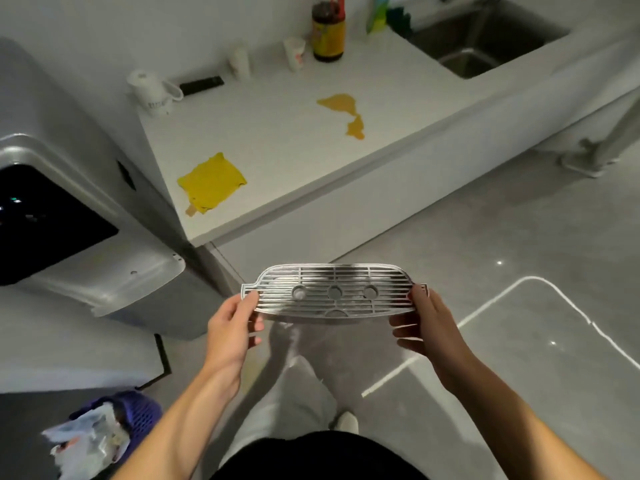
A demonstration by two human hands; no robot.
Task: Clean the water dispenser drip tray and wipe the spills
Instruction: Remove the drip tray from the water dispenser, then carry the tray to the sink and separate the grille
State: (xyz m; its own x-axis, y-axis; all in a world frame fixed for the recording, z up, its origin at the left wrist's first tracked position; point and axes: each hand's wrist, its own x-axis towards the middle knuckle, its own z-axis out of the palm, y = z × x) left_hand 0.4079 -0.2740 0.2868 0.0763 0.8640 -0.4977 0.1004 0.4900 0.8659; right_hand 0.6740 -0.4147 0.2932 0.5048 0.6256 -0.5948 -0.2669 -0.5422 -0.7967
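I hold the silver slotted drip tray [334,292] level in front of me, above the floor. My left hand [232,327] grips its left end and my right hand [420,323] grips its right end. The grey water dispenser [79,216] stands at the left, its tray ledge [138,271] bare. On the white counter [277,133] an orange-yellow spill [344,110] lies towards the right. A yellow cloth [211,183] rests near the counter's front left, with a small smear at its near corner.
A sink [485,39] is set in the counter at the far right. A white kettle [152,90], a black remote [201,85], two cups and a dark sauce bottle [328,32] stand along the back. A purple waste basket [114,431] sits on the floor at the lower left.
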